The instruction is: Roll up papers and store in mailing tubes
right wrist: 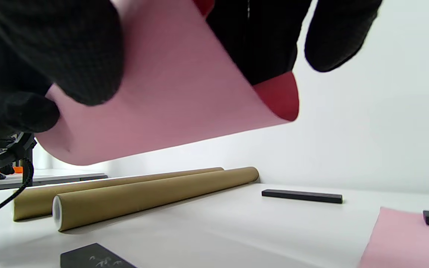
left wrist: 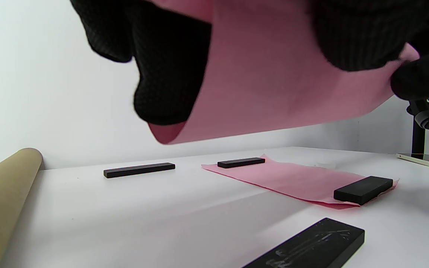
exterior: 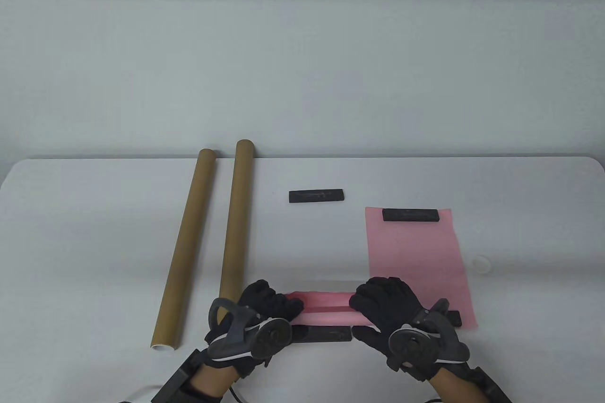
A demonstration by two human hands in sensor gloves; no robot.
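- Both grips are wrapped around the half-rolled pink paper sheet [exterior: 326,307]: your left hand [exterior: 264,311] holds its left end and your right hand [exterior: 385,304] its right end, fingers curled over the top and thumbs beneath, as far as the wrist views show.
- Held this way, the roll hangs clear of the white counter [exterior: 94,214], spanning straight from one grip to the other.
- Keep both hands turning at the same rate, or the roll will likely cone and one end grow wider than the other.
- Squeeze lightly; thin paper will probably crease under the fingertips if pinched hard.
- Judge the roll's width against the two long brown cardboard mailing tubes [exterior: 234,223], lying side by side just beyond and to the left of your left grip; it looks loose now and likely needs tightening.
- Directly beneath the roll lies a flat black bar weight [exterior: 326,333].
- Beyond your right grip, a second flat pink sheet [exterior: 416,261] waits, with another black bar [exterior: 410,215] on its far edge.
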